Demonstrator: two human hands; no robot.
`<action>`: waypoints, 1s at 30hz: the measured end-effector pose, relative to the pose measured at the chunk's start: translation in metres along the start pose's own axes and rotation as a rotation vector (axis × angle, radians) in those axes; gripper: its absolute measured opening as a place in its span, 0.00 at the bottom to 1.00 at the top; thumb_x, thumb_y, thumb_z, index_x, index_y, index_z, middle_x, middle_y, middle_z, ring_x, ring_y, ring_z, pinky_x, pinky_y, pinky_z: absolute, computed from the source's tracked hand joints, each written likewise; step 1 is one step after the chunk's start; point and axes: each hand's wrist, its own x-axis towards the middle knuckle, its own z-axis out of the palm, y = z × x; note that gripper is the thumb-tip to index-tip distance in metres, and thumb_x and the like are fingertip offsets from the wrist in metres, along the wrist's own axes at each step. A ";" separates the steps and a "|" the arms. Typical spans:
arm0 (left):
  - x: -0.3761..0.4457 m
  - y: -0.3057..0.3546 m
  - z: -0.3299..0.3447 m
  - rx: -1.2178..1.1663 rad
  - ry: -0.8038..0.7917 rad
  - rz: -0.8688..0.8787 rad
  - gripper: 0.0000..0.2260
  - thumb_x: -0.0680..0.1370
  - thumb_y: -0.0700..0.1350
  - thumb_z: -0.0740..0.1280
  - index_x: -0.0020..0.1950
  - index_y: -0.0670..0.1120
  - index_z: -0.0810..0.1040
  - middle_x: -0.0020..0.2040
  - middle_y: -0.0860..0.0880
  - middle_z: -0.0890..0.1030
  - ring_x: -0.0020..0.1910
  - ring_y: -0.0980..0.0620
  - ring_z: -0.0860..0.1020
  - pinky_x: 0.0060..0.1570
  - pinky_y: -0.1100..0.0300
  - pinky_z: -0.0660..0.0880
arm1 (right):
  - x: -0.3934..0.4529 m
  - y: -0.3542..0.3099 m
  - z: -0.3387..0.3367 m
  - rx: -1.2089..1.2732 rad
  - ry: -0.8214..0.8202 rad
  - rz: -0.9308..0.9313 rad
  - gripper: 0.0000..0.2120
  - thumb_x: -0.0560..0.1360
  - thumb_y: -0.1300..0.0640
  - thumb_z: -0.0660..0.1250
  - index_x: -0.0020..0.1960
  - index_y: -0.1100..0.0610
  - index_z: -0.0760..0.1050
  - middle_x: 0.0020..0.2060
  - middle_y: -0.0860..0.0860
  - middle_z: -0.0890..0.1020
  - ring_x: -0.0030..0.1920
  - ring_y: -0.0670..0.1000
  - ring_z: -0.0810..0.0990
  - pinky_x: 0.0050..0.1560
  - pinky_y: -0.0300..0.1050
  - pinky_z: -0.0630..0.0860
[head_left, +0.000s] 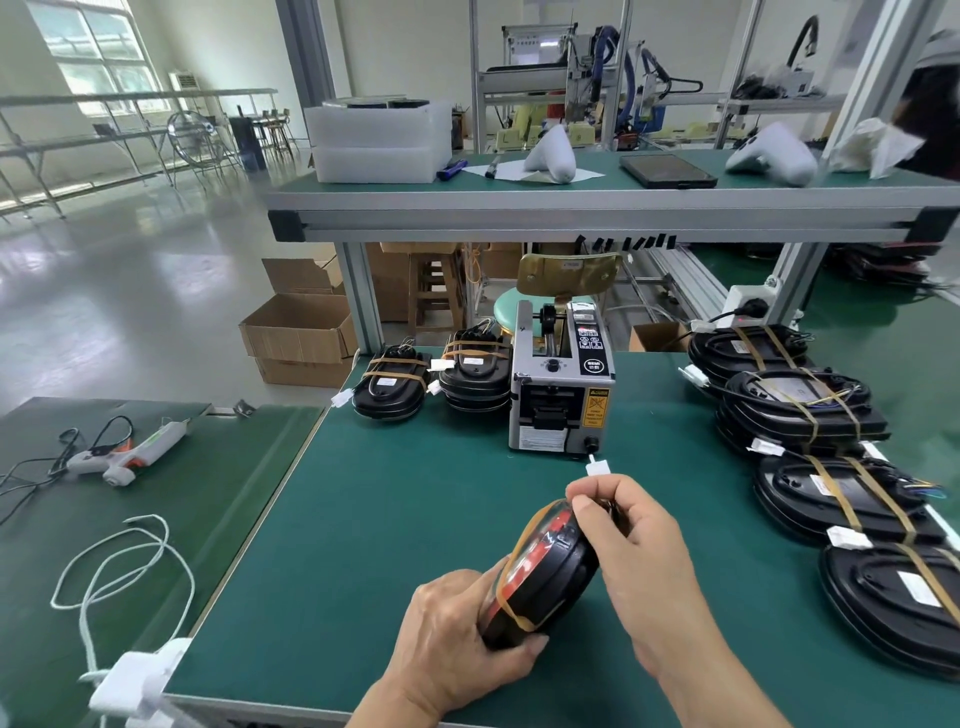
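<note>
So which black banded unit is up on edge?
The unit held between the left hand and right hand; all others lie flat.

An automatic tape dispenser (561, 395) stands at the back of the green tabletop (415, 493). Just left of it sit two banded stacks of black oval housings (389, 387), and more such stacks (800, 410) line the right edge. A glue gun (130, 452) and a looped white cord (119, 566) lie on the neighbouring bench. The upper shelf (597, 200) carries foam trays (376, 140), a tablet (667, 171) and a white controller (774, 153). Cardboard boxes (301, 332) rest on the floor.
</note>
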 end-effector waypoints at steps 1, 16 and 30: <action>0.001 0.000 0.000 -0.002 0.005 0.002 0.19 0.66 0.55 0.79 0.52 0.52 0.79 0.31 0.54 0.77 0.29 0.53 0.74 0.33 0.65 0.73 | 0.000 0.000 0.000 -0.001 -0.017 -0.004 0.10 0.80 0.57 0.69 0.50 0.42 0.82 0.44 0.45 0.85 0.48 0.52 0.82 0.53 0.50 0.80; -0.002 -0.004 0.001 -0.032 -0.027 0.001 0.18 0.66 0.54 0.79 0.51 0.56 0.76 0.32 0.57 0.77 0.30 0.56 0.74 0.35 0.68 0.70 | -0.025 -0.004 -0.007 -0.129 -0.182 -0.138 0.30 0.62 0.37 0.74 0.64 0.33 0.73 0.62 0.32 0.74 0.64 0.35 0.74 0.61 0.35 0.72; 0.008 0.010 -0.012 -0.097 0.002 -0.006 0.17 0.68 0.55 0.76 0.52 0.51 0.80 0.30 0.51 0.79 0.26 0.49 0.77 0.27 0.59 0.77 | 0.009 0.051 -0.005 0.346 -0.314 -0.047 0.38 0.73 0.25 0.64 0.78 0.43 0.68 0.72 0.48 0.78 0.75 0.51 0.73 0.79 0.63 0.60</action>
